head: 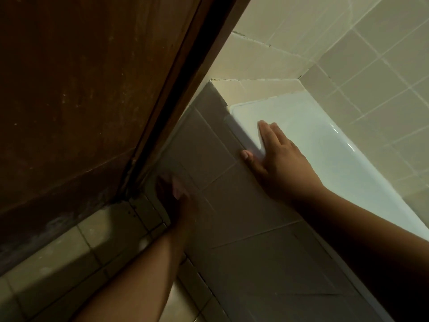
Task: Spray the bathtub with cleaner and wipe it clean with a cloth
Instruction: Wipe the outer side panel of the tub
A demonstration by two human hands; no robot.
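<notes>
right hand (278, 163) flat, fingers straight and close together, on bathtub (313, 126) rim at 3 o'clock, thumb over the edge on tiled panel (243, 205), forearm entering from 4 o'clock | left hand (176, 196) at 8 o'clock of it, arm stretched to panel beside door (81, 89), blurred, grip cannot tell

dim overall, greenish-warm cast. brightest at upper right: white bathtub (313, 140) and wall tiles (348, 54), thin glare streaks on far tub rim. wooden door (81, 89) and tiled tub side (243, 217) in deep shadow. left hand (176, 194) dark, motion-blurred; right hand (278, 163) sharper, half lit. straight lines tilt, bow toward edges.
</notes>
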